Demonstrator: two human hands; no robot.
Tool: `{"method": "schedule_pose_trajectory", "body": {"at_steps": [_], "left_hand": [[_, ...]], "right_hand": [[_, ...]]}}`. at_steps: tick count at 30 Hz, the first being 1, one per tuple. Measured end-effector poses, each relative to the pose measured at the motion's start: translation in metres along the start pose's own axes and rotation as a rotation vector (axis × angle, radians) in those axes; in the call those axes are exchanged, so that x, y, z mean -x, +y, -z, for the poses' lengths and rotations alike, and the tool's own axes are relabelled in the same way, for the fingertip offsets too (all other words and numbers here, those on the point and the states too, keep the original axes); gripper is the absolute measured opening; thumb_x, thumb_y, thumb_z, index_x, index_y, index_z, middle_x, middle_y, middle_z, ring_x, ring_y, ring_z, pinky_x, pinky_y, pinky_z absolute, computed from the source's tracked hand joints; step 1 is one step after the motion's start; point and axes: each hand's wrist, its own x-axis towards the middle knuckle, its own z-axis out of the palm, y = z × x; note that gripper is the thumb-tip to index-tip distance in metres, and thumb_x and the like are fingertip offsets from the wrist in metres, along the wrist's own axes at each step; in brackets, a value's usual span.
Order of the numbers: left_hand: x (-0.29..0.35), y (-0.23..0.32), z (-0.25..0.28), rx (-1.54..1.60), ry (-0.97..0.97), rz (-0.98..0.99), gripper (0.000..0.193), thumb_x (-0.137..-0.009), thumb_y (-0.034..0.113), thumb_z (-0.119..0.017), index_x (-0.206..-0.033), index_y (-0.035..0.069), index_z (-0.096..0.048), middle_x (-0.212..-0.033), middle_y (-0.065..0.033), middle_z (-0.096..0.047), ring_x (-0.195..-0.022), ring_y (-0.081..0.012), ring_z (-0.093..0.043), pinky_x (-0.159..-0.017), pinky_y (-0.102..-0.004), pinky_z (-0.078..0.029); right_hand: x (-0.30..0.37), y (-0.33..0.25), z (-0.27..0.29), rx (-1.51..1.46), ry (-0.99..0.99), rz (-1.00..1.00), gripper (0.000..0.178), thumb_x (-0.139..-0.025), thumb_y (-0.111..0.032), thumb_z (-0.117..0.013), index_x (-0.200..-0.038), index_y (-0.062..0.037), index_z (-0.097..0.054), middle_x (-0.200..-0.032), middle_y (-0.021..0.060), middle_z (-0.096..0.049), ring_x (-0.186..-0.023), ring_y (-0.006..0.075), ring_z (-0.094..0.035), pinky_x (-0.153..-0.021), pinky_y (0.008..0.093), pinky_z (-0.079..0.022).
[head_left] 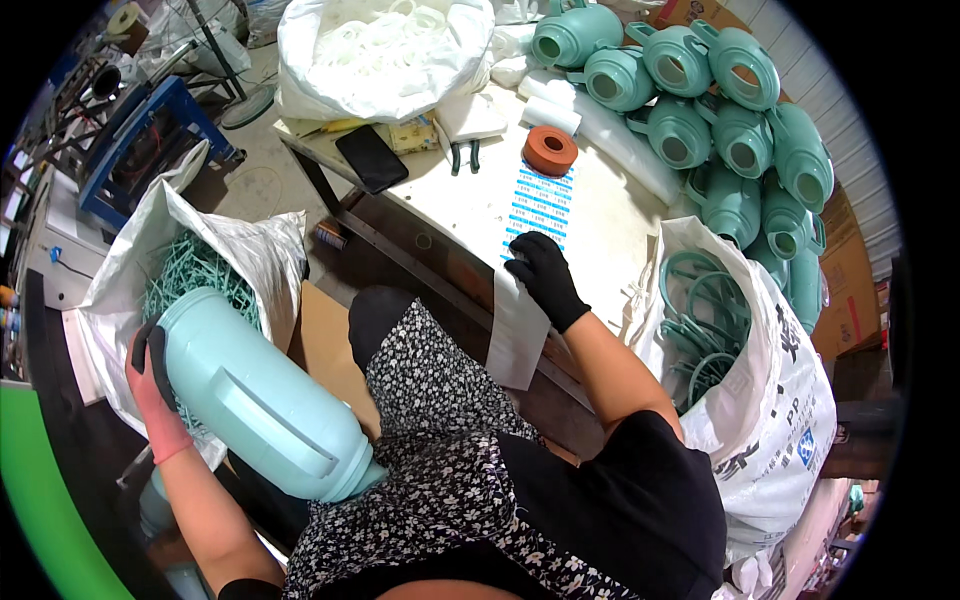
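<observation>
A pale teal plastic jug shell (265, 400) with a long side handle lies tilted across my lap. My left hand (150, 385), in a pink and black glove, is closed on its wide end, the fingers partly hidden behind it. My right hand (550, 282), in a black glove, is at the table's near edge with curled fingers on a strip of blue and white stickers (540, 205). The strip's blank white backing (515, 340) hangs over the edge below that hand. Whether a single sticker is between the fingertips is too small to tell.
A roll of reddish-brown tape (550, 150), pliers (465, 157) and a black phone (372, 158) lie on the table. Teal jug shells (740, 140) are stacked at right. Sacks hold teal rings (705, 310), teal strips (205, 275) and white rings (385, 45).
</observation>
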Motion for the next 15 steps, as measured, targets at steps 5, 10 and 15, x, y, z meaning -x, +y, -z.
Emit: {"method": "schedule_pose_trajectory", "body": {"at_steps": [5, 10, 15], "left_hand": [[0.007, -0.006, 0.013, 0.027, 0.034, -0.043, 0.022, -0.092, 0.014, -0.060, -0.109, 0.000, -0.066, -0.101, -0.0048, -0.064, -0.094, -0.0134, -0.057, -0.086, -0.0251, -0.043], [0.021, -0.007, 0.026, 0.029, 0.046, -0.042, 0.022, -0.093, 0.015, -0.060, -0.109, 0.000, -0.066, -0.100, -0.0042, -0.063, -0.094, -0.0132, -0.057, -0.086, -0.0253, -0.043], [0.024, -0.020, 0.035, 0.030, 0.063, -0.024, 0.023, -0.093, 0.013, -0.059, -0.111, -0.001, -0.065, -0.102, -0.0059, -0.063, -0.095, -0.0135, -0.057, -0.087, -0.0260, -0.043]], "right_hand": [[0.000, 0.003, 0.002, 0.022, -0.017, 0.049, 0.035, -0.074, -0.016, -0.075, -0.105, -0.0023, -0.065, -0.106, 0.0141, -0.062, -0.102, 0.0316, -0.059, -0.088, 0.0378, -0.048], [0.010, 0.010, 0.002, 0.048, 0.032, -0.014, 0.035, -0.075, -0.020, -0.075, -0.105, -0.0049, -0.067, -0.107, 0.0138, -0.063, -0.106, 0.0317, -0.057, -0.091, 0.0386, -0.047], [-0.002, 0.003, 0.003, 0.136, -0.028, -0.104, 0.028, -0.076, -0.017, -0.072, -0.101, -0.0049, -0.067, -0.101, 0.0153, -0.063, -0.099, 0.0335, -0.059, -0.086, 0.0403, -0.048]]}}
